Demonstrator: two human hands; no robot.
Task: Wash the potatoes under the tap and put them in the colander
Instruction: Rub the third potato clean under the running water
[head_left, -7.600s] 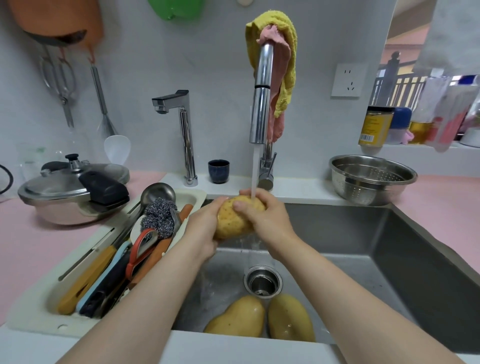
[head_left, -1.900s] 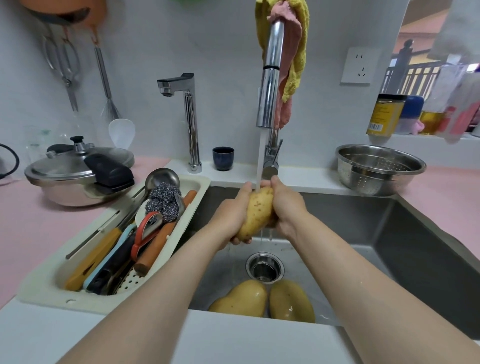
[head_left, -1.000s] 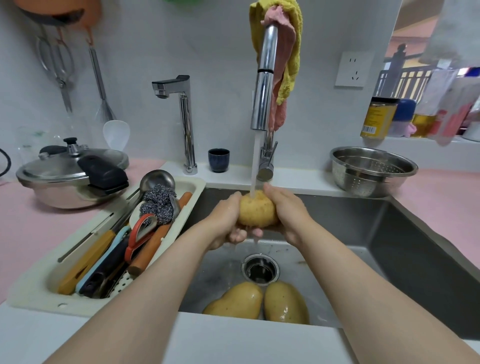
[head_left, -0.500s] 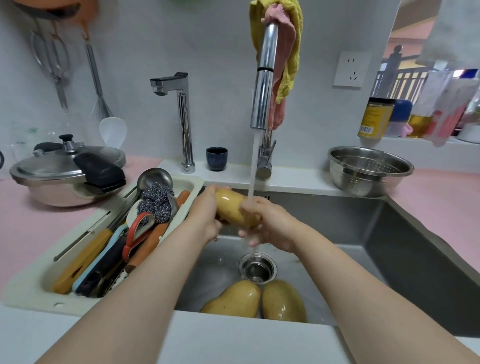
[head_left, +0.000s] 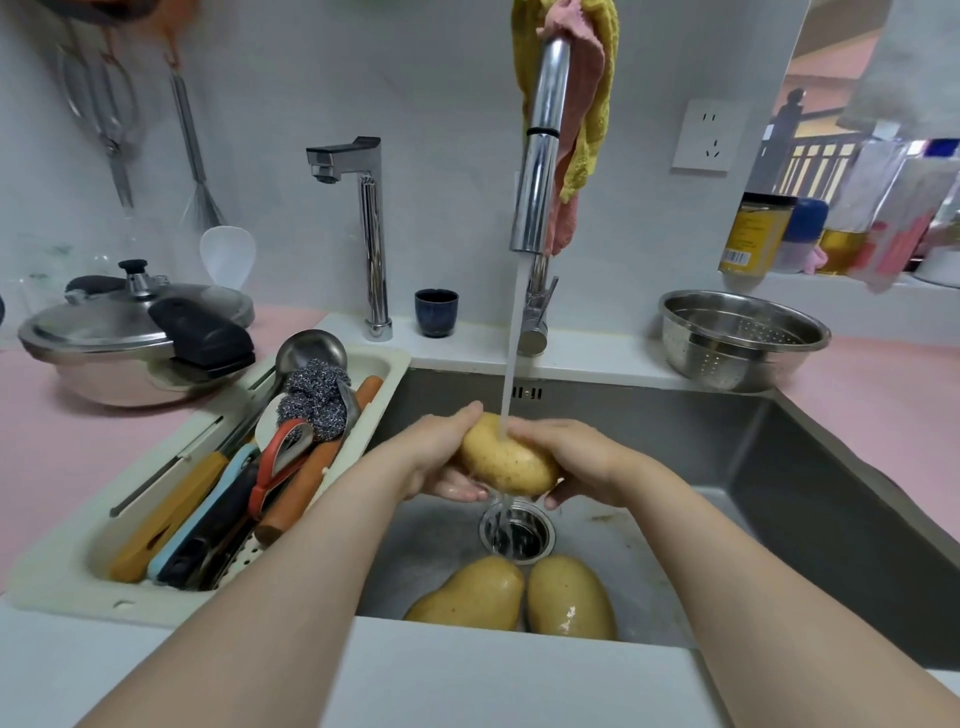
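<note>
A yellow potato (head_left: 506, 460) is held over the sink, with my left hand (head_left: 441, 457) cupping it from the left and below and my right hand (head_left: 576, 457) gripping its right end. Water runs from the tall chrome tap (head_left: 537, 156) straight onto its top. Two wet potatoes (head_left: 470, 595) (head_left: 569, 597) lie side by side on the sink floor near the front edge, just below the drain (head_left: 517, 532). The steel colander (head_left: 743, 338) stands empty on the counter at the back right of the sink.
A cream drainer tray (head_left: 62, 582) with several utensils and a steel scourer spans the sink's left side. A pressure cooker (head_left: 135, 338) sits on the pink counter at left. A second tap (head_left: 371, 228), a dark cup (head_left: 436, 312) and bottles on the right ledge (head_left: 763, 234) line the back.
The potato has been turned in my hands and now lies more level, lower and further right under the stream. My right hand has shifted from the front to its right end.
</note>
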